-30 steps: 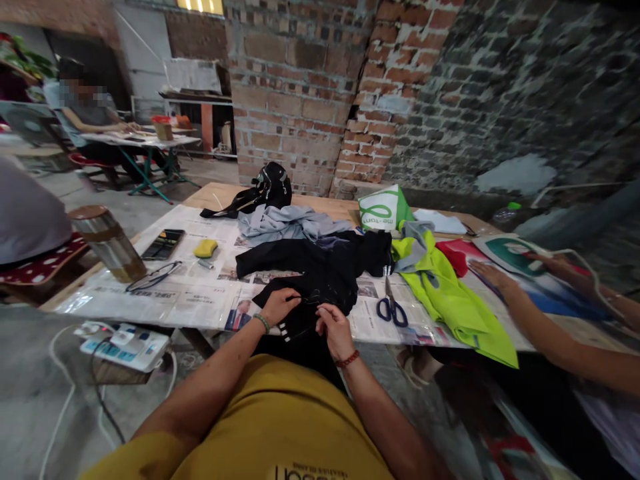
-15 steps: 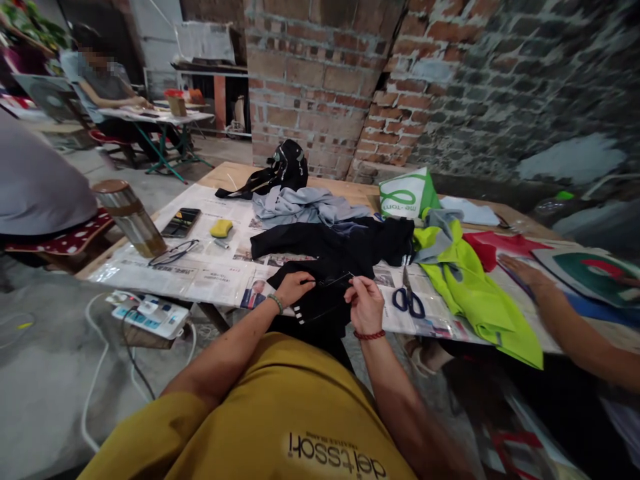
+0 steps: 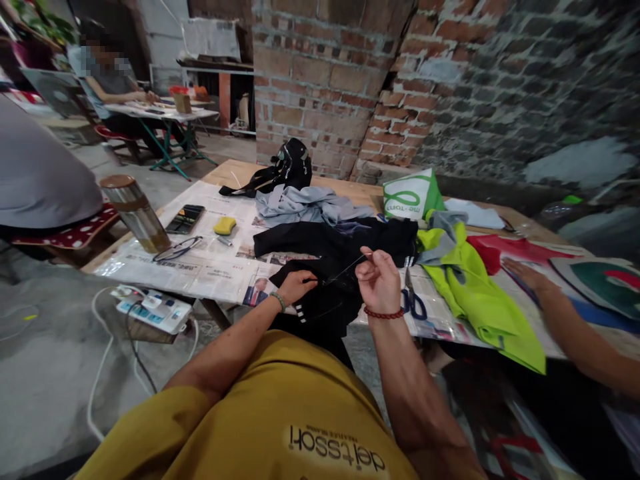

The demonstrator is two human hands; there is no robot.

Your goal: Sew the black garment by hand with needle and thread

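Observation:
A black garment (image 3: 345, 243) with white stripes at its ends lies over the table's front edge and hangs towards my lap. The fingers of my left hand (image 3: 297, 288) pinch its cloth. My right hand (image 3: 379, 279) is raised above the garment's right side, thumb and fingers closed on a sewing needle, of which only a small glint shows. A thin pale thread (image 3: 346, 270) runs taut from the fingertips down to the cloth near my left hand. Dark-blue-handled scissors (image 3: 417, 307) lie right of my right hand, partly hidden by it.
Newspaper under clear plastic covers the table (image 3: 200, 280). On it are a flask (image 3: 135, 213), phone (image 3: 186, 219), glasses (image 3: 179, 249), yellow sponge (image 3: 225, 225), grey cloth (image 3: 305, 203), black bag (image 3: 295, 163) and neon-yellow garment (image 3: 480, 293). A co-worker's arm (image 3: 565, 320) reaches in at right.
My right hand has moved up and to the right, away from the cloth, drawing the thread out longer. My left hand keeps its pinch on the black garment.

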